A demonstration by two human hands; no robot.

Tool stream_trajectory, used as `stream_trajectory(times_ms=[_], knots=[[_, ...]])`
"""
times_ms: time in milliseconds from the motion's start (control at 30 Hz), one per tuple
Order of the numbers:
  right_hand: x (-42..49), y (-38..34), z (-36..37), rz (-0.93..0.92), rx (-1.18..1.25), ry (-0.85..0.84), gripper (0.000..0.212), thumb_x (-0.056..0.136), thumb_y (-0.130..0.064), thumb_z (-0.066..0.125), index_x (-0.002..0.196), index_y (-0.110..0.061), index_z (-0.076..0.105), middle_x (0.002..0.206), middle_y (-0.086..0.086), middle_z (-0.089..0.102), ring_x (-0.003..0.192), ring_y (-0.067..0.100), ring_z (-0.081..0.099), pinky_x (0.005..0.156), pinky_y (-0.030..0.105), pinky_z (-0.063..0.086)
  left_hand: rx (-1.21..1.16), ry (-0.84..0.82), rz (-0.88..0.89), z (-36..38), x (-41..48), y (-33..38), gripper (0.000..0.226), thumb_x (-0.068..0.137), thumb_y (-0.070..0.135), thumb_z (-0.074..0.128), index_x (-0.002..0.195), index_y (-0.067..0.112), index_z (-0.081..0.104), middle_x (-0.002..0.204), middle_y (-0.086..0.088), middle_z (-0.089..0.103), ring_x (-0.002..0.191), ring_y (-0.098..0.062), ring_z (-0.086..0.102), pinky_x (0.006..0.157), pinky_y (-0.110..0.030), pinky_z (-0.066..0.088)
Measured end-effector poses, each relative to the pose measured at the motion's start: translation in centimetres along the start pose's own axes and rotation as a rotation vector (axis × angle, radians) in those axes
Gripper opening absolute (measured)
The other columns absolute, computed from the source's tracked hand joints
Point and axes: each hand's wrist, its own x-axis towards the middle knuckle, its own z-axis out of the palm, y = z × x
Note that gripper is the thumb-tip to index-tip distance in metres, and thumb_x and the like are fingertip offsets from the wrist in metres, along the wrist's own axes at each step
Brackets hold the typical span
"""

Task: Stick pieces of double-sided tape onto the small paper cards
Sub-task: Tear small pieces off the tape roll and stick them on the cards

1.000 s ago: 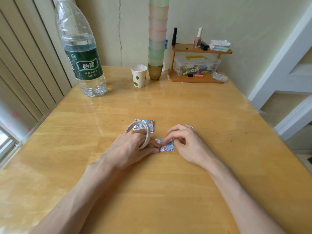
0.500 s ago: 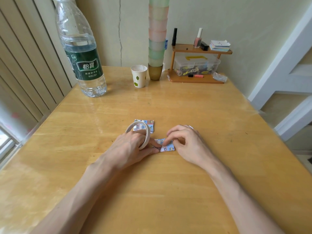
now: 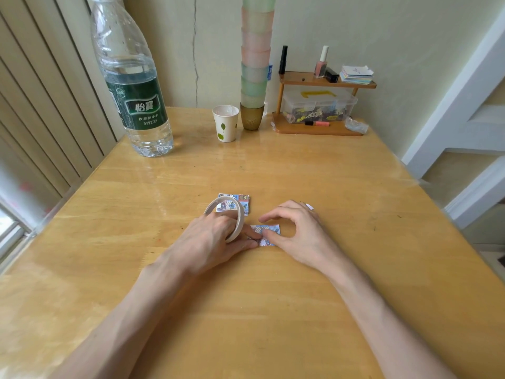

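Currently the left hand [image 3: 210, 239] grips the tape roll [image 3: 241, 219], a thin, pale ring standing on edge with the fingers curled through it; its fingertips rest at the left end of the working card [image 3: 270, 230]. The card lies flat on the wooden table [image 3: 273, 310], between the two hands and just right of the roll. Its long axis runs left to right across the view, roughly in line with the way the tape would pull off. The right hand [image 3: 297, 236] is the nearer one for pressing: the thumb tip sits on the card's near edge and the forefinger arches above it, the two apart and clamped on nothing visible. The strip itself is too small to make out, so whether it has been laid down cannot be told. The card is small, thin printed paper with a busy blue pattern, light and likely to lift with the adhesive. A few more cards [image 3: 240, 200] lie just behind the roll, overlapping each other. The tabletop is glossy and lacquered — smooth, offering little friction.
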Motion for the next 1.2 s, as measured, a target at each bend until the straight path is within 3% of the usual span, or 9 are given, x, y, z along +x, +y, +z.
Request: stream_trajectory(times_ms=[167, 234, 434, 634, 767, 868, 968, 1101, 1201], knots=[[0.2, 0.1, -0.5, 0.063, 0.183, -0.001, 0.016, 0.092, -0.026, 0.079, 0.105, -0.035, 0.077, 0.109, -0.015, 0.069, 0.11, -0.001, 0.06, 0.089, 0.009, 0.038, 0.016, -0.004, -0.012, 0.1, 0.0, 0.0, 0.024, 0.095, 0.06, 0.061, 0.112, 0.052, 0.074, 0.106, 0.029, 0.059, 0.099, -0.004, 0.061, 0.072, -0.03, 0.051], [0.3, 0.3, -0.9, 0.072, 0.232, 0.006, 0.015, 0.094, -0.023, 0.076, 0.104, -0.034, 0.078, 0.109, -0.015, 0.072, 0.108, 0.0, 0.063, 0.086, 0.011, 0.038, 0.011, 0.002, -0.009, 0.1, 0.1, 0.0, 0.025, 0.094, 0.06, 0.061, 0.112, 0.05, 0.075, 0.11, 0.028, 0.062, 0.1, -0.004, 0.062, 0.075, -0.033, 0.053], [0.2, 1.1, -1.6, 0.039, 0.009, -0.039, 0.016, 0.089, -0.026, 0.081, 0.1, -0.037, 0.079, 0.114, -0.018, 0.065, 0.117, 0.003, 0.056, 0.1, 0.022, 0.041, -0.008, 0.012, 0.006, 0.2, 0.0, -0.3, 0.026, 0.094, 0.062, 0.06, 0.111, 0.05, 0.076, 0.116, 0.025, 0.067, 0.104, -0.003, 0.063, 0.078, -0.034, 0.054], [0.3, 1.1, -1.5, 0.039, -0.013, -0.036, 0.017, 0.088, -0.028, 0.082, 0.101, -0.038, 0.078, 0.115, -0.017, 0.063, 0.118, 0.006, 0.054, 0.104, 0.028, 0.042, -0.121, 0.012, -0.062, 0.1, -0.1, -1.2, 0.023, 0.09, 0.061, 0.068, 0.113, 0.059, 0.071, 0.097, 0.024, 0.066, 0.096, -0.004, 0.061, 0.085, -0.04, 0.053], [0.3, 1.2, -1.4, 0.047, -0.015, -0.034, 0.018, 0.088, -0.028, 0.082, 0.104, -0.037, 0.077, 0.116, -0.019, 0.063, 0.119, 0.005, 0.053, 0.104, 0.029, 0.042, -0.182, -0.011, -0.086, -0.1, -0.1, -1.2, 0.023, 0.086, 0.064, 0.07, 0.108, 0.06, 0.073, 0.081, 0.026, 0.066, 0.086, 0.001, 0.058, 0.081, -0.033, 0.051], [0.3, 1.1, -1.4, 0.05, -0.022, -0.036, 0.018, 0.088, -0.029, 0.082, 0.104, -0.036, 0.077, 0.116, -0.019, 0.062, 0.118, 0.005, 0.052, 0.104, 0.028, 0.041, -0.226, -0.026, -0.102, -0.4, 0.0, -1.3, 0.02, 0.085, 0.06, 0.073, 0.105, 0.057, 0.075, 0.072, 0.016, 0.068, 0.082, -0.001, 0.057, 0.079, -0.026, 0.049], [0.3, 1.1, -1.3, 0.041, -0.02, -0.037, 0.018, 0.088, -0.028, 0.082, 0.103, -0.037, 0.077, 0.115, -0.019, 0.062, 0.118, 0.006, 0.052, 0.104, 0.028, 0.041, -0.274, 0.011, -0.112, -1.2, -0.3, -1.4, 0.009, 0.084, 0.052, 0.078, 0.093, 0.049, 0.079, 0.07, 0.022, 0.069, 0.08, 0.005, 0.057, 0.071, -0.013, 0.04], [0.2, 1.0, -1.3, 0.036, -0.033, -0.042, 0.016, 0.09, -0.028, 0.081, 0.102, -0.038, 0.077, 0.113, -0.02, 0.062, 0.115, 0.005, 0.05, 0.101, 0.024, 0.039, -0.275, 0.084, -0.15, -1.8, -0.4, -1.7, 0.012, 0.072, 0.066, 0.071, 0.076, 0.055, 0.075, 0.076, 0.014, 0.072, 0.079, -0.008, 0.06, 0.068, -0.014, 0.043], [0.2, 1.0, -1.4, 0.031, -0.034, -0.033, 0.016, 0.09, -0.028, 0.08, 0.101, -0.038, 0.077, 0.112, -0.02, 0.062, 0.114, 0.004, 0.05, 0.097, 0.021, 0.036, -0.17, 0.114, -0.171, -1.0, -0.3, -1.4, 0.02, 0.078, 0.064, 0.075, 0.085, 0.046, 0.079, 0.075, 0.025, 0.066, 0.083, -0.002, 0.06, 0.069, -0.021, 0.048]])
